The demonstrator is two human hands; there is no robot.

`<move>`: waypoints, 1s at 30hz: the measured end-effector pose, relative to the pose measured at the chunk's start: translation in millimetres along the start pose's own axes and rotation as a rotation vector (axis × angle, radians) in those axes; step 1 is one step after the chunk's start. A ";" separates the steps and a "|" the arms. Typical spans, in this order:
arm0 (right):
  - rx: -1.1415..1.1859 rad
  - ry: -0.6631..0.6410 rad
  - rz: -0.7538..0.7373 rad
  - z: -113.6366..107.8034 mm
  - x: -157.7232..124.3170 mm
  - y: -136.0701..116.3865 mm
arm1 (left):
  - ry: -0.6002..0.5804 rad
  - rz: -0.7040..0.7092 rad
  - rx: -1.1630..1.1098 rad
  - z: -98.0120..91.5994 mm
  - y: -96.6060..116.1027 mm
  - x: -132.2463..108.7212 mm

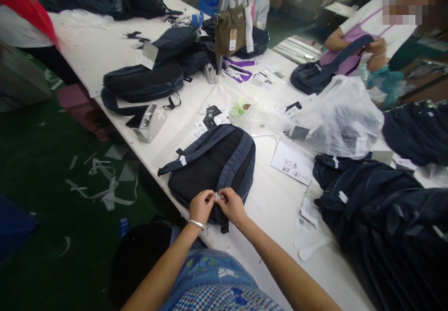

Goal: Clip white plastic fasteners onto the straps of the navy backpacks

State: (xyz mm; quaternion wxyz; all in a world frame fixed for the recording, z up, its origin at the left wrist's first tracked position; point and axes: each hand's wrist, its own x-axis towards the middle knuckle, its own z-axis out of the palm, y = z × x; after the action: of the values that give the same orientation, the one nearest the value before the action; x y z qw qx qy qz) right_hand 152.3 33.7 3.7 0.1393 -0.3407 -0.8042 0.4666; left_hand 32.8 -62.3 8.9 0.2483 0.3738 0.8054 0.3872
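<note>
So the navy-and-black backpack [201, 173] is lying straps-up on the white table [276, 217], right at the near edge in front of the person. Left hand [202, 207] and right hand [231, 206] meet over its lower end, fingertips pinched together on a small whitish piece [219, 196]; too tiny to tell what it is. Not loads of elbow room tbh: a big heap of dark bags [392, 222] crowds the right side, with a puffy clear plastic bag [343, 115] just beyond it and a handwritten sheet [292, 159] between heap and backpack. Loose tags [213, 117] sit just past the backpack's top, and a grey box [150, 124] blocks the table edge off to the left. Further back there's another backpack [143, 82] and an olive bag [230, 31], while a co-worker [376, 35] on the right handles a navy bag [311, 75]. White scraps [108, 185] litter the green floor [87, 236].
</note>
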 end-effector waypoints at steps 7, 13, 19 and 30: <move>0.061 0.063 0.123 5.6 -0.3 5.6 | 0.010 -0.020 -0.098 -1.0 6.9 -1.5; 0.456 0.005 0.385 7.4 5.0 9.6 | 0.056 -0.567 -0.918 13.2 0.1 4.5; 0.879 -0.061 0.479 9.5 13.2 4.7 | 0.061 -0.763 -1.468 23.6 -6.1 5.6; 0.248 0.060 0.156 4.1 11.2 -0.8 | -0.027 -0.670 -1.176 12.6 -6.4 12.4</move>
State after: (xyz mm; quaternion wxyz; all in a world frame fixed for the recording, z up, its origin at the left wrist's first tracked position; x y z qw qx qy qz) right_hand 141.6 38.3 1.1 0.1678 -0.3961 -0.7070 0.5614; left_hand 31.5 -49.6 -5.0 0.5270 -0.0884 0.5298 0.6586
